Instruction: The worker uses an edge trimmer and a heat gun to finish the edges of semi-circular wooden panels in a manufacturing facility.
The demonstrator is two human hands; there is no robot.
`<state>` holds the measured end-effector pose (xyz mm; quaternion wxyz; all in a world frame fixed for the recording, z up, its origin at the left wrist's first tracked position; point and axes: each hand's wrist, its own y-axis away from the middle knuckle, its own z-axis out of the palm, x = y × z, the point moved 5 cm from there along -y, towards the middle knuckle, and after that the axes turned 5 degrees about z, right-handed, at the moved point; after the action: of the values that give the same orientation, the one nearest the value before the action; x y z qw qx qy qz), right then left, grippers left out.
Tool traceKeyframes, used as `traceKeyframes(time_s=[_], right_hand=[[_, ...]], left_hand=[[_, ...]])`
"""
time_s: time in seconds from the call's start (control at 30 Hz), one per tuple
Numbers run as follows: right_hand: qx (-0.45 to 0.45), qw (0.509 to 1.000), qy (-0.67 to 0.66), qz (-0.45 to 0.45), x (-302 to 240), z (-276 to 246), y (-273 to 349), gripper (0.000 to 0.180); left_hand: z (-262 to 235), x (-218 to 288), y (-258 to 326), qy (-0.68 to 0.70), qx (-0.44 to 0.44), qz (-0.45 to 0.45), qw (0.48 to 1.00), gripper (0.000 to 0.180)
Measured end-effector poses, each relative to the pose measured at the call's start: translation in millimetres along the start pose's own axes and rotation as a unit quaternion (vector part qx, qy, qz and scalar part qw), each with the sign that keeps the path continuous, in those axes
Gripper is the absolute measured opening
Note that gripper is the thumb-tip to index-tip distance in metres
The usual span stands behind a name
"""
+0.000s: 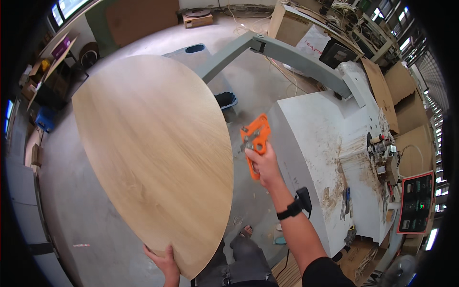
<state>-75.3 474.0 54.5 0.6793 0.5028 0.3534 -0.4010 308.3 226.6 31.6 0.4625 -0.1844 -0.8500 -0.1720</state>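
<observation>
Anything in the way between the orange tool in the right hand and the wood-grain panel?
Nothing visible: between the orange tool in the right hand and the right edge of the wood-grain panel, only floor shows. The grey arm meets the panel's outline farther up, outside that gap.

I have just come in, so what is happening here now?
A person holds a curved wood-grain board near its lower end with the left hand. The right hand grips an orange tool, which appears beside the board's right edge, with a gap between them. Farther right is a white table with brown residue on it.
</observation>
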Motion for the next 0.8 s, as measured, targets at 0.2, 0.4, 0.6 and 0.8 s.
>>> traceKeyframes(time_s=[0.2, 0.4, 0.6, 0.8], right_hand=[[-0.006, 1.000, 0.026, -0.012, 2, 38, -67, 0.032], [-0.032, 0.998, 0.050, -0.022, -8, 53, -123, 0.032], [-0.079, 0.995, 0.065, -0.002, -4, 64, -155, 0.033], [-0.038, 0.993, 0.086, -0.066, 2, 57, -152, 0.031]], left_hand=[[-12, -18, -29, 0.121, -0.089, -0.044, 0.988, 0.074], [-8, -21, -44, 0.275, -0.132, -0.187, 0.934, 0.067], [3, -9, -39, 0.316, -0.155, -0.225, 0.909, 0.069], [38, 9, -20, 0.392, -0.166, -0.241, 0.872, 0.063]])
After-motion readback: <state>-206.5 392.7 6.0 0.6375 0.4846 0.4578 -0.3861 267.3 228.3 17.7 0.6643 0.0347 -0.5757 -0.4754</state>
